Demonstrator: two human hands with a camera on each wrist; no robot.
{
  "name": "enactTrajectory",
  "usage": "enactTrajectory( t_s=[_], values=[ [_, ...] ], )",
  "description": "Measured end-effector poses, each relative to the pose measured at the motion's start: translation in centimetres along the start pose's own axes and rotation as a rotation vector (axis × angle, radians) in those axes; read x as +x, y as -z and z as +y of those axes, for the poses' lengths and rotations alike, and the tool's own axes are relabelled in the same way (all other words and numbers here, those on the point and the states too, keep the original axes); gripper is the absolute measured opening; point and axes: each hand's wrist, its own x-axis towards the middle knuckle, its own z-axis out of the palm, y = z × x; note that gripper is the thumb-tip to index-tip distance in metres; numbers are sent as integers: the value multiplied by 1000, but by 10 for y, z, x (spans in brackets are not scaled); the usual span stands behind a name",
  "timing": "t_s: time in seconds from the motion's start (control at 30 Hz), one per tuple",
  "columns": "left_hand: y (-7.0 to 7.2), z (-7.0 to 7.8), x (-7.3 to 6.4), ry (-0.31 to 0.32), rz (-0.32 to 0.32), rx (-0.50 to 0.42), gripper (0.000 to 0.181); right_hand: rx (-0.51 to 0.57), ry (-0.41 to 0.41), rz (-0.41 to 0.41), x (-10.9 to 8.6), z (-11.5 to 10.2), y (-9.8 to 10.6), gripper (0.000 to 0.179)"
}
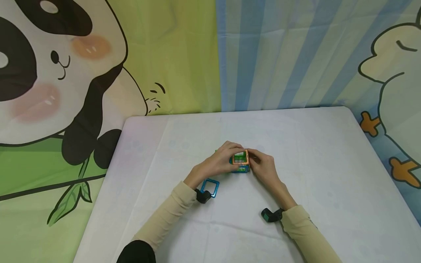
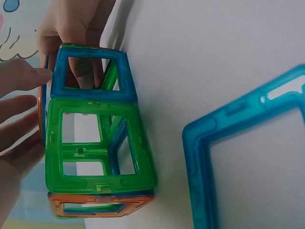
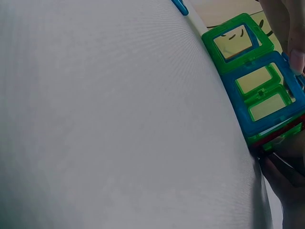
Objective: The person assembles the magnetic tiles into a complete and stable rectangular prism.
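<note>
A small block built of magnetic tiles [image 1: 241, 169] stands on the white table. In the left wrist view it shows a green square tile [image 2: 55, 143], a blue square tile [image 2: 126, 76] and an orange tile [image 2: 56, 206] at one end. My left hand [image 1: 223, 157] holds the block from the left, with fingers and thumb around the top orange tile [image 1: 242, 164]. From the right, my right hand [image 1: 264, 168] pinches the block's side; its fingertips are partly hidden behind the tiles. A loose blue square tile [image 1: 216, 188] lies flat near my left wrist.
The white tabletop [image 1: 312, 164] runs back to a curtain [image 1: 187, 73] printed with cartoon animals. Black wrist-worn devices sit at my left wrist [image 1: 203, 196] and right wrist [image 1: 271, 215].
</note>
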Motion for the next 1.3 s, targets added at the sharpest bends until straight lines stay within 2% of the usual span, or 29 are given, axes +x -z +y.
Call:
enactTrajectory(
  t_s=[0.23, 0.37, 0.47, 0.6, 0.67, 0.73, 0.8, 1.3],
  values=[
    [0, -3, 1, -9, -9, -9, 51, 5, 8, -8, -1, 0, -1, 34],
    [-1, -4, 1, -18, -2, -8, 50, 22, -9, -51, -4, 0, 2, 38],
    [-1, -4, 0, -15, -5, -1, 50, 78, -69, -148, -8, -1, 9, 46],
    [-1, -3, 0, -16, -4, 10, 50, 245, -148, -341, -11, 0, 21, 68],
    [-1, -3, -1, -21, -1, 11, 50, 326, -164, -422, -11, 0, 26, 76],
    [-1, -4, -1, -25, 4, 10, 50, 374, -168, -468, -11, 1, 29, 81],
    [-2, -5, -1, -27, 6, 10, 50, 381, -167, -478, -10, 1, 30, 82],
    [-4, -5, -5, -40, 33, 57, 48, 365, -182, -402, -11, 6, 23, 78]
  ],
)
